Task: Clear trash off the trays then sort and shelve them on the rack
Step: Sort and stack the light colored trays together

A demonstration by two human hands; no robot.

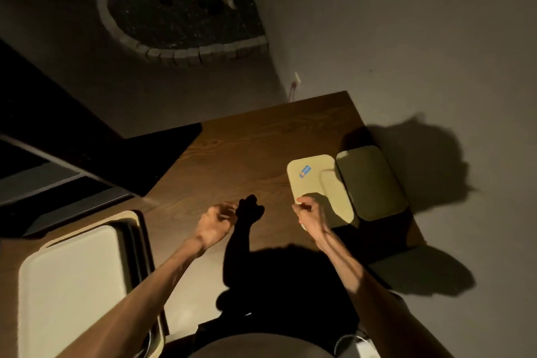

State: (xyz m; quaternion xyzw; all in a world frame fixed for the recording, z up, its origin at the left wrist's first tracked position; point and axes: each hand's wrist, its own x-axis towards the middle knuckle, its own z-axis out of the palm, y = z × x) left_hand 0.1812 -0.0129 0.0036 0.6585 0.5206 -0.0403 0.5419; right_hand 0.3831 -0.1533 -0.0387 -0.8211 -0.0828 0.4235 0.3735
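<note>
Forearms reach out from the near edge over the wooden counter [232,160], the landmark for everything below. At its near left corner sits a stack of trays [72,279], a pale one on top with dark rims showing under it; top face bare, no trash seen on it. Judgement: this pile looks cleared and sorted, waiting for the rack.

Mid-counter, the left hand [216,222] hovers above the wood with fingers loosely curled, holding nothing I can make out. Its shadow falls just beyond it. The right hand [309,212] is over the near end of a cream tray [308,180] toward the counter's right side; fingers curled, possibly pinching something small or the tray's rim. Blurred, cannot tell which, nor whether there is contact.

The cream tray carries a small blue wrapper [304,171] near its far left corner: trash not yet removed. A second pale tray edge appears to lie over its right part. Just beside it, overhanging the counter's right edge, a dark olive tray [370,183], top face in shadow, no trash visible.

Beyond the counter: grey floor, and a brick-edged planter bed [180,9] well apart.

Left to do, by my reading: lift off the wrapper, stack these right-side trays by kind, shelve all. No rack identifiable in view.
</note>
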